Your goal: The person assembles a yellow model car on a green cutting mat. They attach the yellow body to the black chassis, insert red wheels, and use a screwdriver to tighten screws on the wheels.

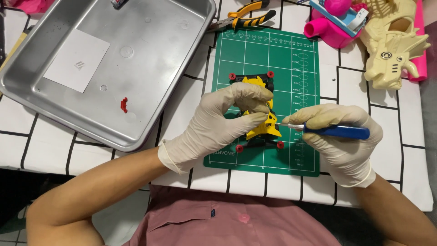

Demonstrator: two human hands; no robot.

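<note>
Left hand (223,120) in a cream latex glove, fingers curled and pinching the small yellow and black toy car (261,107) from above, thumb and forefinger closed on its yellow shell near the middle

Right hand (339,136), likewise gloved, wrapped around a blue-handled screwdriver (334,131), metal tip pointing toward 9 o'clock and meeting the car's side just beside the left fingertips

Toy car on the green gridded cutting mat (291,68), nose toward 6 o'clock, four small red wheels (231,76) showing at its corners, two at the 12 o'clock end and two at the 6 o'clock end

Mat flat on a white table cover with black brick lines (355,91), roughly at the centre of view

At 10 o'clock from the mat, a large rectangular steel tray (191,50), holding a white paper square (76,60) and a tiny red plastic part (124,105), well apart from each other

At 12 o'clock, just beyond the mat's top edge, yellow and black handled pliers (248,17)

At 1 to 2 o'clock, a pink plastic toy piece (327,33) and beside it a cream-coloured plastic dinosaur-like toy (393,50)

At 6 o'clock, bare forearms and a dusty pink shirt (236,223)
</note>
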